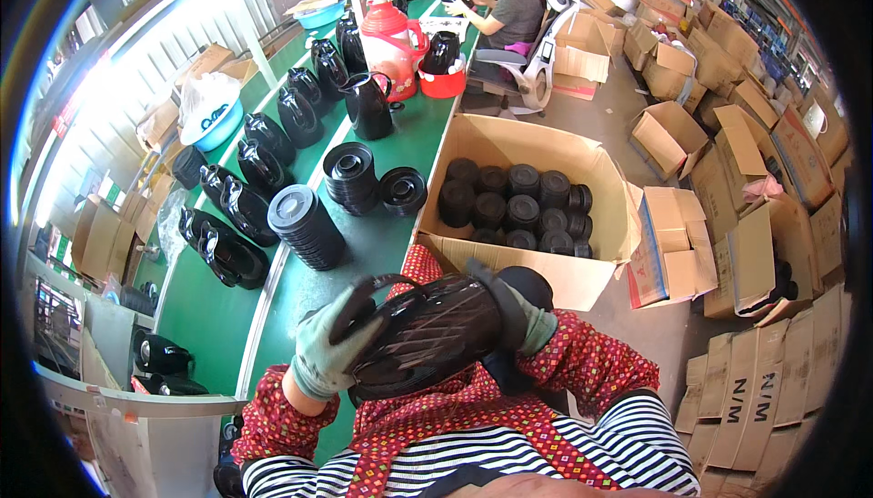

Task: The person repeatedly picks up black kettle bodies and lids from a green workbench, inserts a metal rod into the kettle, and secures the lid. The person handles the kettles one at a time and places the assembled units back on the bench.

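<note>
Tilted on its side in front of my body is a glossy black jug body (pixel 446 325) with a diamond pattern. My left hand (pixel 329 348), in a pale green glove with dark fingertips, is closed round its handle end. At the other end my right hand (pixel 532 316), gloved alike, grips a dark rounded part against the jug; its fingers are partly hidden. A tall stack of black round parts (pixel 305 227) stands on the bench beyond my left hand. Behind it are another stack of black rings (pixel 350 175) and a shorter one (pixel 403 191).
Rows of black jugs (pixel 264 148) stand along the green bench (pixel 205 316). An open carton (pixel 518 271) at its right holds several black cylindrical parts. A red thermos (pixel 386 43) and red basin (pixel 443 85) stand farther back, near a seated person (pixel 514 11). Cartons (pixel 673 243) crowd the right-hand floor.
</note>
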`<state>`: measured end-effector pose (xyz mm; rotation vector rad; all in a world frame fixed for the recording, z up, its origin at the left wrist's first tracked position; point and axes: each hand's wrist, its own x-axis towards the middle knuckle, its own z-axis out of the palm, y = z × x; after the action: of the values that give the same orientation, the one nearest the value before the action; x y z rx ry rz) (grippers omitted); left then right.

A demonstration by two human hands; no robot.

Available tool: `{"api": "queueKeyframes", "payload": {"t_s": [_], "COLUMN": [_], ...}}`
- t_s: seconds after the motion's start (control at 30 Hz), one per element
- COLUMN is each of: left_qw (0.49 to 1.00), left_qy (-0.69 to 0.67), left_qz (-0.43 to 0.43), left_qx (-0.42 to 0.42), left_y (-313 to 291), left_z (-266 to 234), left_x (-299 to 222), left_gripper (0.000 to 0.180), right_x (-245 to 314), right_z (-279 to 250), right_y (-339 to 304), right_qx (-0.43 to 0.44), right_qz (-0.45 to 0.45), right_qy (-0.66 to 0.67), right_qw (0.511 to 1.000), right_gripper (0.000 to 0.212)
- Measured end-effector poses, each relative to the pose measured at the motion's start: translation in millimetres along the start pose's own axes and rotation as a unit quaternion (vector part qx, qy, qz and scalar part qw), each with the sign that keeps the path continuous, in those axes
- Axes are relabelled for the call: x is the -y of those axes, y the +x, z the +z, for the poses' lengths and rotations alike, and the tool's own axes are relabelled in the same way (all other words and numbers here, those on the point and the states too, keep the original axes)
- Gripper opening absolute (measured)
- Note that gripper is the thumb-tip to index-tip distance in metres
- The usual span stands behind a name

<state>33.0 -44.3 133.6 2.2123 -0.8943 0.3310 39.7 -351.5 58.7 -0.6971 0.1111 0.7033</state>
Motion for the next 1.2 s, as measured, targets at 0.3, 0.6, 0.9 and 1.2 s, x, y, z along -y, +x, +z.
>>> {"api": "queueKeyframes", "payload": {"t_s": [0.3, 0.6, 0.9, 1.2], "left_qw": [0.987, 0.905, 0.984, 0.577], "left_qy": [-0.058, -0.367, -0.088, -0.788], "left_qz": [-0.137, -0.207, -0.093, -0.211], "left_qx": [-0.056, 0.053, -0.124, 0.046], "left_y": [-4, -84, -16, -39], "left_z": [6, 58, 16, 76], "left_x": [7, 70, -6, 17], "left_gripper": [0.046, 0.057, 0.043, 0.059], "right_x": [-11, -19, -37, 23], "right_z": [25, 30, 6, 55], "right_y": [-6, -15, 8, -18], "right_qx": [0.002, 0.043, 0.046, 0.168], "right_qz": [-0.215, -0.426, -0.216, -0.472], "right_qy": [-0.107, -0.368, -0.070, -0.615], "right_qw": [0.971, 0.825, 0.973, 0.609], "right_gripper": [0.084, 0.080, 0.057, 0.089]}}
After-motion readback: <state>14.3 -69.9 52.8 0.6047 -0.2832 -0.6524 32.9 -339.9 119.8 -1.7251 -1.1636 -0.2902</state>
